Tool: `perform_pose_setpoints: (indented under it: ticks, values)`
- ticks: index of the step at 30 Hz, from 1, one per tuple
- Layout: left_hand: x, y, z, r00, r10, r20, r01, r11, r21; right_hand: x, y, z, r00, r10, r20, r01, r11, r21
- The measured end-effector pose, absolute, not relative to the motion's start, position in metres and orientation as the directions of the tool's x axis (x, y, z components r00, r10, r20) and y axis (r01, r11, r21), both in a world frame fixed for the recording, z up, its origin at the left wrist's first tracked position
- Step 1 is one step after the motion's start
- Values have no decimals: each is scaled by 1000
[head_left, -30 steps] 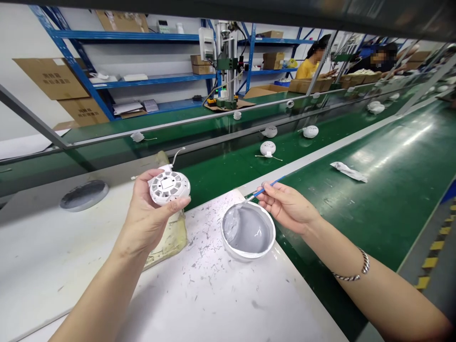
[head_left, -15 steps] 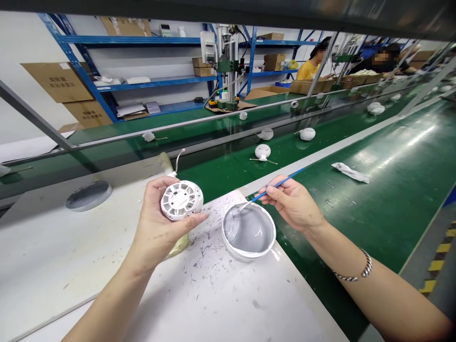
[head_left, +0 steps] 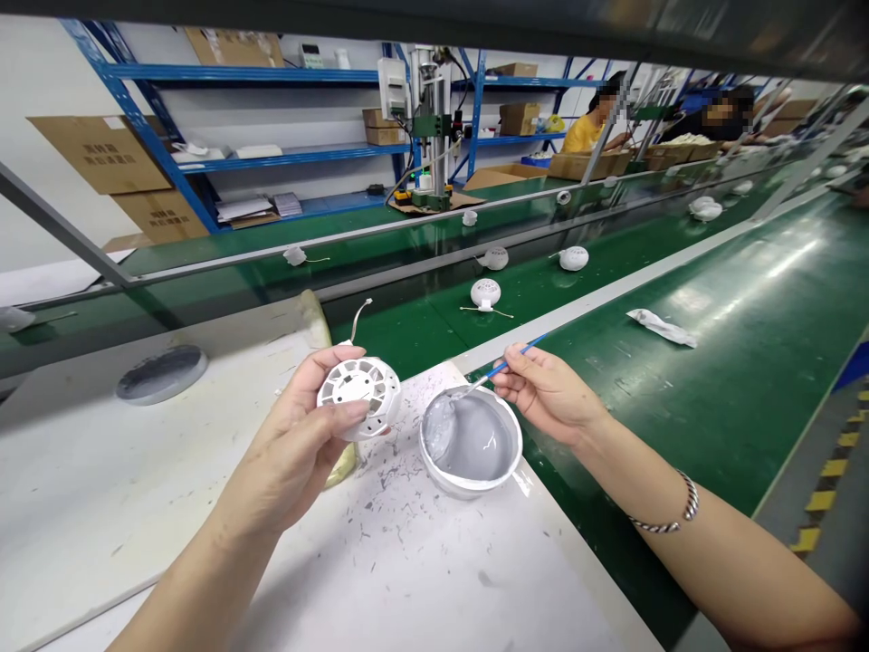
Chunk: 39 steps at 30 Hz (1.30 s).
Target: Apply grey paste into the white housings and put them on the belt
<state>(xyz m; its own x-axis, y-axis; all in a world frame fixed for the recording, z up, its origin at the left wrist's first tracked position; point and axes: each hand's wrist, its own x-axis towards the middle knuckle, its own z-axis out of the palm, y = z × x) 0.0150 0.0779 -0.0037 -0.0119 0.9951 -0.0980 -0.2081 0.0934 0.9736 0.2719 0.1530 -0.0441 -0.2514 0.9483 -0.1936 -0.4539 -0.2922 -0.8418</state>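
My left hand [head_left: 299, 444] holds a round white slotted housing [head_left: 370, 398], its thumb lying across the face; a short white cable [head_left: 361, 319] sticks up behind it. Between thumb and fingers of my right hand [head_left: 543, 389] is a thin blue brush [head_left: 506, 364], slanting down left. The brush's tip reaches the left inner rim of a white tub [head_left: 516, 448] of grey paste [head_left: 483, 442]. This tub stands on a white board [head_left: 434, 561] strewn with small grey flecks.
A grey-coated round lid [head_left: 161, 375] lies on the board at left. White round parts [head_left: 485, 293] sit on the green conveyor [head_left: 421, 317]. A crumpled white tube [head_left: 662, 328] rests at right. Beyond are a press machine [head_left: 431, 127], blue shelves [head_left: 299, 156] and people working.
My left hand has moved slightly right and tilted the housing, its thumb now over the face. The brush has slid lower through my right hand's fingers or tipped, showing less handle. Conveyor parts have shifted slightly.
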Motion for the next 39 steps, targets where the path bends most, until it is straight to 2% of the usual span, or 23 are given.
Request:
perform_pose_setpoints:
  ticks: [4, 10, 14, 18, 23, 27, 30, 34, 39]
  values:
    - [18, 79, -3, -53, 993, -107, -216, 93, 972, 272, 152, -41, -275, 940, -202, -475, -315, -822]
    - [21, 78, -2, -142, 984, -109, -275, 66, 959, 272, 149, -37, -323, 936, -141, -499, -295, -815]
    - [20, 78, -2, -195, 964, -183, -320, 113, 941, 272, 149, -38, -329, 940, -93, -544, -269, -795]
    - [20, 79, -4, -173, 960, -219, -314, 157, 936, 270, 148, -37, -310, 946, -97, -574, -267, -774]
    - [25, 78, -10, -130, 967, -219, -207, 190, 960, 261, 148, -22, -342, 933, -114, -584, -306, -752]
    - [31, 75, -13, -72, 967, -245, -146, 233, 962, 246, 148, -2, -404, 913, -54, -594, -307, -743]
    - [34, 72, -11, -35, 961, -274, -180, 264, 948, 235, 144, 8, -454, 891, -10, -572, -300, -763]
    - [37, 68, -4, -25, 963, -268, -215, 256, 942, 227, 137, 5, -449, 892, 53, -505, -204, -839]
    - [37, 65, -1, -10, 972, -233, -220, 225, 949, 228, 125, -4, -327, 923, 203, -404, 57, -913]
